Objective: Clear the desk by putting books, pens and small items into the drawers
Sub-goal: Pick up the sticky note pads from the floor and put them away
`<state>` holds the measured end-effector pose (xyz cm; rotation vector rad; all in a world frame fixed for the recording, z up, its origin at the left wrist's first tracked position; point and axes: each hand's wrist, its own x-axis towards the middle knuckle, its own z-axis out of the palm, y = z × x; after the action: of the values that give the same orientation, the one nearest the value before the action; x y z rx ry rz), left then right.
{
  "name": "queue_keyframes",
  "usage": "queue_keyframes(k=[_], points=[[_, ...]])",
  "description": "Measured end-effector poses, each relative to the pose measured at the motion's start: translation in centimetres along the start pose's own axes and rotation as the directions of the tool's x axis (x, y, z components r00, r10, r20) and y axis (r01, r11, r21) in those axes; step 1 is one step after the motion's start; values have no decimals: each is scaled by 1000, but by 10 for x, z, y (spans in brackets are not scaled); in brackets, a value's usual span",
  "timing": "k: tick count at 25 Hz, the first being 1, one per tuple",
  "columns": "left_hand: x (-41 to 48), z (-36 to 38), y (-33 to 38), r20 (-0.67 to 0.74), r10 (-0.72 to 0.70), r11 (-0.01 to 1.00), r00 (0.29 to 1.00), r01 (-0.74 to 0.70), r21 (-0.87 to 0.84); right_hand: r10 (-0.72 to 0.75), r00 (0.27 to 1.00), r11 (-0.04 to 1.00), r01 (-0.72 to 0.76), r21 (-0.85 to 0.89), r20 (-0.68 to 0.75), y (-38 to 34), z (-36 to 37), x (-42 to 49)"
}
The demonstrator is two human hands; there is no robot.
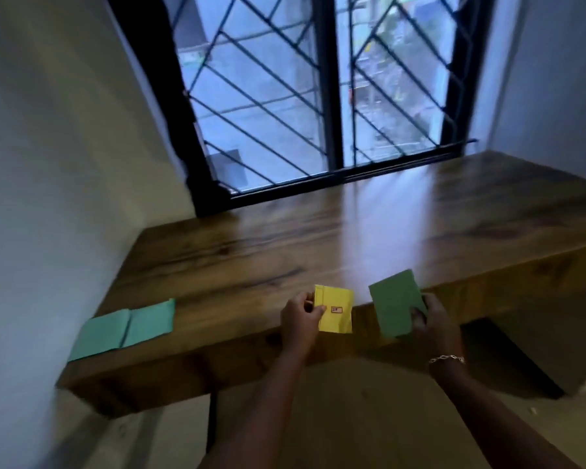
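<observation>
Yellow booklet (335, 309), blurred, lengthwise away from us, edge inside the pinch of our left hand (300, 316); green booklet (394, 304) likewise in our right hand (433, 319).

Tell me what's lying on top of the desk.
A light green book lies at the front left corner of the desk. The yellow book in the left hand and dark green book in the right hand cover bits of the front edge.
</observation>
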<state>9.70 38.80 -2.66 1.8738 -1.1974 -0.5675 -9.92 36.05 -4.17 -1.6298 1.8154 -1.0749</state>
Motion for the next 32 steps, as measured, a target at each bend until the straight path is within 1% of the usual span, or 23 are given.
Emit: queue_keyframes(k=[3,6,8,12,13,14,15,16,17,18,19,20,21,22,23,24,25,26,27,29,31,32], points=[[31,-50,-32,-158,-105,994,982,110,24,16,983,996,-31,79,184,-46,66,16],[51,-95,-58,-284,-186,977,941,209,53,-1,940,988,-51,144,340,-81,121,26],[59,-122,-76,-363,-234,954,902,285,93,1,892,987,-74,143,453,-97,155,28],[86,-157,-105,-455,-329,903,828,416,104,-16,742,980,-120,156,670,-119,213,34],[91,-161,-111,-476,-332,885,814,443,140,-26,725,985,-98,140,689,-123,220,34],[93,-164,-114,-505,-294,858,812,456,234,-56,716,996,-7,88,695,-127,219,33],[95,-162,-117,-527,-229,819,819,454,351,-104,705,989,150,-4,701,-128,221,35],[95,-159,-119,-526,-151,785,837,425,451,-205,698,921,376,-107,686,-131,216,36],[93,-150,-121,-493,-104,778,864,379,500,-383,669,775,608,-172,637,-132,214,37],[89,-138,-123,-426,-74,783,902,317,535,-586,562,605,782,-146,584,-133,212,34],[82,-125,-125,-331,-68,782,941,256,568,-668,453,490,865,-110,590,-126,218,29],[74,-113,-126,-239,-69,781,969,201,592,-660,395,428,897,-112,639,-120,222,22],[68,-104,-130,-172,-51,773,984,147,617,-622,354,385,915,-121,698,-111,230,15],[66,-100,-135,-151,-28,767,988,117,631,-568,331,387,915,-110,753,-108,235,8],[65,-102,-142,-159,-22,775,987,117,621,-542,272,352,933,-79,795,-105,243,5],[65,-106,-148,-149,-23,782,989,111,613,-508,239,346,937,-58,827,-108,245,2],[65,-112,-152,-149,-14,770,989,106,630,-498,222,327,943,-55,838,-106,251,-1],[64,-119,-156,-146,-18,766,989,107,634,-472,218,325,944,-61,854,-107,254,-3],[63,-125,-161,-127,-51,771,991,120,626,-471,228,341,938,-63,852,-109,258,-7],[60,-134,-164,-63,-76,787,995,98,609,-432,258,389,918,-80,864,-115,261,-13],[60,-136,-169,-63,-2,770,998,42,636,-410,273,418,904,-87,870,-119,262,-17],[59,-136,-171,-92,4,774,996,55,631,-395,282,417,903,-102,874,-120,261,-20]])
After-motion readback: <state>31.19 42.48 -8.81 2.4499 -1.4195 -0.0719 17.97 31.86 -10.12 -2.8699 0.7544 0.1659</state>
